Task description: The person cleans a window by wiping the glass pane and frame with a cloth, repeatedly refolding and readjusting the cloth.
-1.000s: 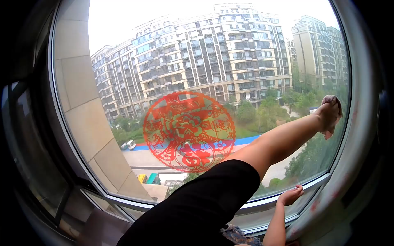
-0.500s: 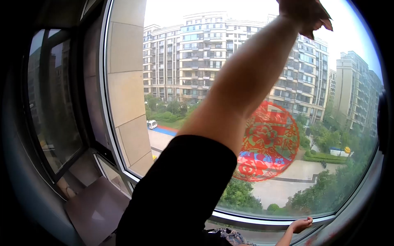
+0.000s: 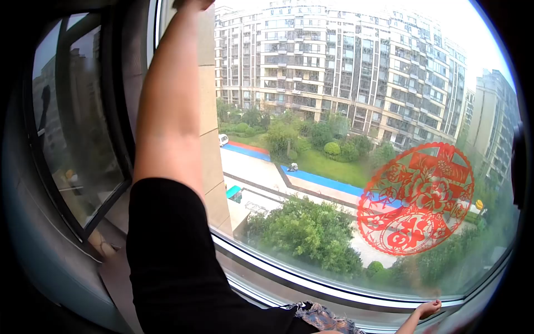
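Note:
My left arm reaches steeply up in its black sleeve, across the left side of the window. Only a small part of my left hand (image 3: 193, 4) shows at the top edge; its fingers and what it holds are cut off. My right hand (image 3: 429, 308) is low at the right, beside the lower window frame (image 3: 334, 290), with its fingers curled in and nothing visible in them. On the window glass is a round red paper-cut decoration (image 3: 416, 199), well above my right hand.
A dark-framed window panel (image 3: 83, 128) stands at the left, with a brownish flat surface (image 3: 118, 286) below it. Torn denim (image 3: 328, 320) shows at the bottom. Through the glass are apartment buildings (image 3: 345, 61), trees and a blue path.
My left hand, earlier gripping a pinkish cloth at the right, has swung up and left to the top edge. The view has shifted, so the red decoration now appears farther right.

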{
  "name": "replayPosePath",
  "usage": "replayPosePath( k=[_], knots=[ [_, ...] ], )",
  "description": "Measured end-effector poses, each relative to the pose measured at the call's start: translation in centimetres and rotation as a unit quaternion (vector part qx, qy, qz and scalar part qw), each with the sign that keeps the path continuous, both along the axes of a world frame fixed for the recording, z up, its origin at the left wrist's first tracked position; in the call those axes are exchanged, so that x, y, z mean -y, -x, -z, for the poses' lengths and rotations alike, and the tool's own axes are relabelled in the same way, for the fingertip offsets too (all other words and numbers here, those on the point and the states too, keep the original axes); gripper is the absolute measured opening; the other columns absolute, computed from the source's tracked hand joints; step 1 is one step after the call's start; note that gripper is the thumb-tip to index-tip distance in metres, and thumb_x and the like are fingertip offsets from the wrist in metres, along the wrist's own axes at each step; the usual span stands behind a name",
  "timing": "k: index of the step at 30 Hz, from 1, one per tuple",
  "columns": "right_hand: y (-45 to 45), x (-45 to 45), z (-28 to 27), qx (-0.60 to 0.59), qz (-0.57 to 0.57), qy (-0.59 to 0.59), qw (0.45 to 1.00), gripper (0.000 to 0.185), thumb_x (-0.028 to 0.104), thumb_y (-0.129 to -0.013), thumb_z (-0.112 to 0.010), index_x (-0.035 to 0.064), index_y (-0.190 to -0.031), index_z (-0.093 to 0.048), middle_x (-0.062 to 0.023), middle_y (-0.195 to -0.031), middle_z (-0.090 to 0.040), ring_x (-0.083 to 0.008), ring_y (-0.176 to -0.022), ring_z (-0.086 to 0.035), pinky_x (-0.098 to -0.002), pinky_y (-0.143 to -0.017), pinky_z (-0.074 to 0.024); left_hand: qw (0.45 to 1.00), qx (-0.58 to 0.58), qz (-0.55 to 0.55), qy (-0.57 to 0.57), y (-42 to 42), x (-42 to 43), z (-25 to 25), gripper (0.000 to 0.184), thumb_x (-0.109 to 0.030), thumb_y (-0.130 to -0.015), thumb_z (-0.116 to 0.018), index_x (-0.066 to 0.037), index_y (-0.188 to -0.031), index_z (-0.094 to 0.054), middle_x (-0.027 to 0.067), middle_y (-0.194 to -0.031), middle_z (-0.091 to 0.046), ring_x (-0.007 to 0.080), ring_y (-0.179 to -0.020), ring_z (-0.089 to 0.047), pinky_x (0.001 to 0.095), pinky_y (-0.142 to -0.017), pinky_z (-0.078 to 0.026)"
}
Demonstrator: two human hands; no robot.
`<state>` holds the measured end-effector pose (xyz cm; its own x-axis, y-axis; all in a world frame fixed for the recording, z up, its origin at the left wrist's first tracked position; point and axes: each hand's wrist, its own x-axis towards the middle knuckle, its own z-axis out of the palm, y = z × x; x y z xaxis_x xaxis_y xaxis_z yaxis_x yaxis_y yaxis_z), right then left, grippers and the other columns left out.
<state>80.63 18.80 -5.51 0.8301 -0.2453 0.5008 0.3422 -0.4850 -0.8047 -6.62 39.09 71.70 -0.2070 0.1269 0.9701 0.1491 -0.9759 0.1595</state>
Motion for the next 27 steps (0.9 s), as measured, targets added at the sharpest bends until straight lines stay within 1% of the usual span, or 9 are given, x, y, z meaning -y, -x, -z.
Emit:
replayPosePath(
  k=[3, 5, 8, 10, 14, 16, 17, 20, 27],
  knots=[
    [-2.2, 0.0, 2.1, 0.015, 0.001, -0.024, 1.000, 0.021, 0.006, -0.101, -0.051, 0.0017, -0.113, -0.068, -0.0184, -0.115, -0.066, -0.0331, -0.105, -0.063, -0.0401, -0.091, -0.0514, 0.999, 0.049, -0.015, -0.011, 9.3, -4.5, 4.0, 0.021, -0.020, -0.107, -0.048, -0.023, -0.127, -0.051, -0.0037, -0.076, -0.048, 0.0069, -0.039, -0.035, 0.0214, -0.030, -0.032],
    [-3.1, 0.3, 3.2, 0.036, -0.003, -0.025, 0.999, 0.021, 0.006, -0.100, -0.052, 0.0005, -0.112, -0.068, -0.0188, -0.114, -0.067, -0.0329, -0.105, -0.064, -0.0395, -0.091, -0.0515, 0.971, -0.055, -0.226, -0.047, 13.9, -5.8, 7.8, 0.039, -0.021, -0.099, -0.055, -0.015, -0.136, -0.047, 0.0038, -0.108, -0.044, 0.0183, -0.082, -0.034, 0.0294, -0.066, -0.031],
    [-3.3, 0.3, 3.2, 0.030, 0.003, -0.025, 0.999, 0.021, 0.006, -0.100, -0.051, 0.0010, -0.112, -0.068, -0.0188, -0.116, -0.066, -0.0332, -0.106, -0.063, -0.0398, -0.092, -0.0513, 0.705, -0.209, -0.612, -0.291, 18.2, -6.3, 12.7, 0.071, -0.022, -0.086, -0.067, -0.003, -0.149, -0.041, 0.0151, -0.157, -0.039, 0.0354, -0.147, -0.034, 0.0413, -0.119, -0.029],
    [-3.2, 0.2, 3.1, 0.020, 0.007, -0.016, 1.000, 0.020, 0.007, -0.100, -0.051, 0.0015, -0.112, -0.068, -0.0186, -0.117, -0.065, -0.0333, -0.107, -0.063, -0.0398, -0.092, -0.0512, 0.843, -0.120, -0.494, -0.173, 16.5, -5.5, 16.2, 0.062, -0.021, -0.095, -0.048, -0.007, -0.155, -0.037, 0.0159, -0.157, -0.042, 0.0317, -0.141, -0.043, 0.0389, -0.111, -0.036],
    [-1.3, 0.1, 2.1, 0.005, 0.021, -0.005, 1.000, 0.020, 0.010, -0.100, -0.053, 0.0023, -0.112, -0.067, -0.0183, -0.119, -0.064, -0.0350, -0.106, -0.063, -0.0425, -0.092, -0.0507, 0.902, 0.016, -0.424, -0.081, 14.6, -4.9, 19.2, 0.058, -0.013, -0.097, -0.039, -0.016, -0.155, -0.040, 0.0102, -0.106, -0.060, 0.0226, -0.079, -0.061, 0.0335, -0.063, -0.048],
    [-1.2, 0.1, 2.4, 0.005, 0.021, -0.017, 1.000, 0.020, 0.011, -0.100, -0.053, 0.0022, -0.112, -0.067, -0.0181, -0.117, -0.065, -0.0351, -0.105, -0.063, -0.0423, -0.092, -0.0507, 0.973, 0.104, -0.198, 0.050, 9.9, -2.9, 20.3, 0.044, -0.018, -0.101, -0.043, -0.017, -0.144, -0.049, 0.0003, -0.072, -0.045, 0.0110, -0.047, -0.043, 0.0253, -0.039, -0.034],
    [-0.9, 0.1, 2.5, 0.014, 0.027, -0.018, 0.999, 0.020, 0.011, -0.100, -0.053, 0.0023, -0.112, -0.067, -0.0179, -0.116, -0.065, -0.0348, -0.105, -0.064, -0.0419, -0.092, -0.0507, 0.972, 0.108, -0.209, 0.013, 7.3, -2.2, 20.1, 0.036, -0.021, -0.102, -0.046, -0.017, -0.137, -0.053, -0.0037, -0.063, -0.032, 0.0059, -0.040, -0.031, 0.0216, -0.033, -0.024],
    [0.4, -0.1, 2.0, -0.001, 0.036, -0.029, 0.999, 0.022, 0.014, -0.101, -0.052, 0.0025, -0.113, -0.066, -0.0168, -0.116, -0.066, -0.0336, -0.105, -0.064, -0.0418, -0.092, -0.0503, 0.953, 0.096, -0.286, -0.019, 6.0, -4.7, 19.2, 0.023, -0.023, -0.103, -0.048, -0.009, -0.117, -0.059, 0.0002, -0.079, -0.044, 0.0085, -0.045, -0.040, 0.0253, -0.037, -0.031],
    [4.0, -0.6, -0.4, -0.032, 0.018, -0.084, 0.996, 0.023, 0.015, -0.100, -0.053, 0.0025, -0.117, -0.062, -0.0166, -0.116, -0.063, -0.0324, -0.103, -0.063, -0.0409, -0.090, -0.0506, 0.861, -0.071, -0.414, -0.286, -15.5, -0.6, 14.5, 0.026, -0.025, -0.103, -0.051, -0.012, -0.124, -0.057, 0.0026, -0.090, -0.053, 0.0124, -0.065, -0.048, 0.0306, -0.052, -0.039]
  ],
)
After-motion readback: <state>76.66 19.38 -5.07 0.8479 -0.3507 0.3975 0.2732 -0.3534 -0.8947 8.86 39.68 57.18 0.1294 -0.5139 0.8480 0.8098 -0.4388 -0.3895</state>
